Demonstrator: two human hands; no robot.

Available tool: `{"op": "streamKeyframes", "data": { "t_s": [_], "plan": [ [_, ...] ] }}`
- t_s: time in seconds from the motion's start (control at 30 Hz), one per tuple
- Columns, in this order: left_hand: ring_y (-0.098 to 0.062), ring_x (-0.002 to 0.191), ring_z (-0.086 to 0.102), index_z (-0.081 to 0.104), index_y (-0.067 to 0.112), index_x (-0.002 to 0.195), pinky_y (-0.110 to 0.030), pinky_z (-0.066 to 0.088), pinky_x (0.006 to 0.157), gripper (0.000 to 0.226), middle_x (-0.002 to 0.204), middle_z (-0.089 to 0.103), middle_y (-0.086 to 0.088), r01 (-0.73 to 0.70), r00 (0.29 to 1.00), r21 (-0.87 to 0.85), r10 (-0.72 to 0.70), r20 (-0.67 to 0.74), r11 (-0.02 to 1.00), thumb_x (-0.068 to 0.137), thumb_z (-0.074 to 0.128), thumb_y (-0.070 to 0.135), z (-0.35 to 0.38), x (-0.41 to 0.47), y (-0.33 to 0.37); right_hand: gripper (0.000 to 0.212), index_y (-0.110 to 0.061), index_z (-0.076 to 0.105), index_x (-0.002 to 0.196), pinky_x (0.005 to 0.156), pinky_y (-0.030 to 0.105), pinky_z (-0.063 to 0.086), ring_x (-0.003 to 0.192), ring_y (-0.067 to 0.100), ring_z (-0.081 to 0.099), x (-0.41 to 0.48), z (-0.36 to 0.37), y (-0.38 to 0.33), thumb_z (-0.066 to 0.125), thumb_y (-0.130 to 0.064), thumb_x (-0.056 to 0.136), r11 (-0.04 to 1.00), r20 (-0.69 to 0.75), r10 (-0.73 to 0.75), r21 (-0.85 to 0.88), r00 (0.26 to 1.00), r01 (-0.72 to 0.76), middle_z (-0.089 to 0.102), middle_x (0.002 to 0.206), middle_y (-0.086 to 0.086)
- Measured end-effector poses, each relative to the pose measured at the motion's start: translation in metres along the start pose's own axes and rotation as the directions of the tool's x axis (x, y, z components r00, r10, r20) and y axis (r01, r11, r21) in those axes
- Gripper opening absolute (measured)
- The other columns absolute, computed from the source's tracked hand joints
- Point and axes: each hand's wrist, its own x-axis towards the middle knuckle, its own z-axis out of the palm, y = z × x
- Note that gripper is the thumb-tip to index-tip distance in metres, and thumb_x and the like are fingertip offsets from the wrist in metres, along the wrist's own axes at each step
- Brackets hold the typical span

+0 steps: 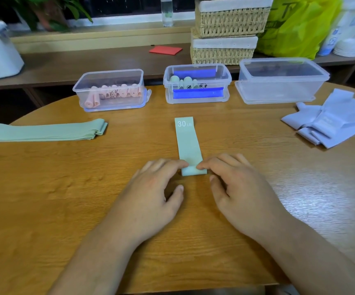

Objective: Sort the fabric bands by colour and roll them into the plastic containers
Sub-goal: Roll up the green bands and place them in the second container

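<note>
A big round wooden table [65, 199] carried everything. At its far side stood three clear plastic boxes in a row. The right box [278, 90] was the biggest. The left box [108, 78] held pink rolls [112, 94]. The middle box [227, 81] had blue clips and held pale green rolls [183, 81].

A messy heap of lilac bands [332, 122] lay at the right side of the table. A neat pile of flat green bands [44, 132] lay at the left.

The left hand [157, 188] and right hand [238, 188] rested side by side near the middle. Their fingers were loosely bent. One fingertip of each hand pressed on the near end of a single green band [188, 145]. Both thumbs were off it.

This band lay flat in the middle of the table, pointing away from the person. It was soft pale green, smooth and thin. Its near end was folded over once. Its far end said "30 LB" in white.
</note>
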Motion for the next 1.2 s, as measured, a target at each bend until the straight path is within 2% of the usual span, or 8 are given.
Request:
{"op": "streamKeyframes", "data": {
  "t_s": [0.17, 0.4, 0.57, 0.73, 0.83, 1.0, 1.1, 1.2],
  "plan": [
    [0.016, 0.124, 0.032, 0.033, 0.05, 0.154, -0.028, 0.037, 0.115, 0.061, 0.132, 0.042, 0.038, 0.058, 0.998, -0.001, -0.058, -0.003, 0.998, 0.1, 0.06, 0.041, 0.0, 0.0, 0.003, 0.037, -0.037, 0.063, 0.135, 0.093, 0.04, 0.053, 0.118, 0.005, 0.047, 0.001, 0.002, 0.0, 0.055, -0.019, 0.103, 1.0, -0.001, 0.013, -0.011, 1.0, -0.013, 0.061, 0.128, -0.023],
    [0.004, 0.14, 0.033, 0.038, 0.046, 0.153, -0.035, 0.034, 0.12, 0.056, 0.146, 0.046, 0.027, 0.05, 0.999, 0.021, -0.05, -0.004, 0.999, 0.101, 0.057, 0.042, 0.0, 0.001, 0.004, 0.04, -0.037, 0.062, 0.138, 0.094, 0.043, 0.053, 0.122, 0.01, 0.049, 0.008, 0.009, 0.001, 0.055, -0.023, 0.102, 0.998, -0.019, 0.025, -0.057, 1.0, -0.026, 0.063, 0.131, -0.022],
    [0.005, 0.143, 0.027, 0.034, 0.045, 0.157, -0.024, 0.024, 0.114, 0.059, 0.151, 0.044, 0.027, 0.037, 0.999, 0.053, -0.037, 0.005, 0.998, 0.102, 0.055, 0.043, 0.002, 0.002, 0.003, 0.038, -0.037, 0.062, 0.138, 0.094, 0.041, 0.052, 0.122, 0.011, 0.05, 0.012, 0.01, 0.001, 0.056, -0.026, 0.103, 0.995, -0.025, 0.036, -0.09, 0.999, -0.038, 0.061, 0.132, -0.021],
    [-0.001, 0.154, 0.015, 0.024, 0.045, 0.164, -0.033, 0.019, 0.125, 0.066, 0.164, 0.03, 0.028, 0.042, 0.999, 0.077, -0.043, 0.021, 0.996, 0.103, 0.05, 0.044, 0.007, 0.005, 0.0, 0.035, -0.039, 0.059, 0.138, 0.087, 0.04, 0.05, 0.115, 0.015, 0.053, 0.021, 0.013, 0.002, 0.054, -0.036, 0.104, 0.983, 0.0, 0.047, -0.179, 0.999, -0.046, 0.061, 0.128, -0.018],
    [-0.001, 0.153, 0.018, 0.019, 0.041, 0.166, -0.036, 0.022, 0.126, 0.071, 0.164, 0.03, 0.025, 0.043, 0.999, 0.069, -0.045, 0.03, 0.997, 0.103, 0.051, 0.045, 0.007, 0.005, -0.003, 0.029, -0.04, 0.062, 0.131, 0.082, 0.04, 0.05, 0.107, 0.014, 0.053, 0.026, 0.012, 0.003, 0.057, -0.034, 0.104, 0.984, -0.011, 0.052, -0.167, 0.999, -0.053, 0.062, 0.122, -0.018],
    [0.007, 0.146, 0.027, 0.031, 0.039, 0.161, -0.026, 0.03, 0.123, 0.069, 0.154, 0.04, 0.027, 0.078, 0.995, -0.086, -0.083, -0.06, 0.993, 0.1, 0.063, 0.034, 0.002, 0.002, -0.004, 0.029, -0.04, 0.06, 0.132, 0.086, 0.041, 0.051, 0.104, 0.01, 0.049, 0.014, 0.006, 0.003, 0.055, -0.035, 0.104, 0.991, 0.012, 0.026, -0.135, 1.0, -0.025, 0.059, 0.119, -0.02],
    [0.009, 0.139, 0.035, 0.044, 0.038, 0.151, -0.018, 0.034, 0.114, 0.058, 0.142, 0.046, 0.03, 0.014, 0.997, -0.097, -0.022, -0.078, 0.995, 0.098, 0.064, 0.027, -0.001, -0.001, -0.002, 0.029, -0.038, 0.062, 0.131, 0.087, 0.04, 0.051, 0.104, 0.009, 0.05, -0.001, 0.0, 0.004, 0.056, -0.035, 0.103, 0.992, 0.027, -0.001, -0.128, 1.0, 0.004, 0.059, 0.118, -0.02],
    [0.001, 0.13, 0.045, 0.054, 0.039, 0.138, -0.018, 0.04, 0.104, 0.044, 0.129, 0.051, 0.031, -0.063, 0.997, -0.089, 0.06, -0.044, 0.994, 0.097, 0.063, 0.024, -0.003, -0.003, 0.004, 0.029, -0.037, 0.062, 0.131, 0.085, 0.039, 0.052, 0.102, 0.008, 0.05, -0.01, -0.003, 0.006, 0.055, -0.037, 0.103, 0.991, 0.039, -0.027, -0.131, 0.999, 0.032, 0.058, 0.116, -0.02]
  ]
}}
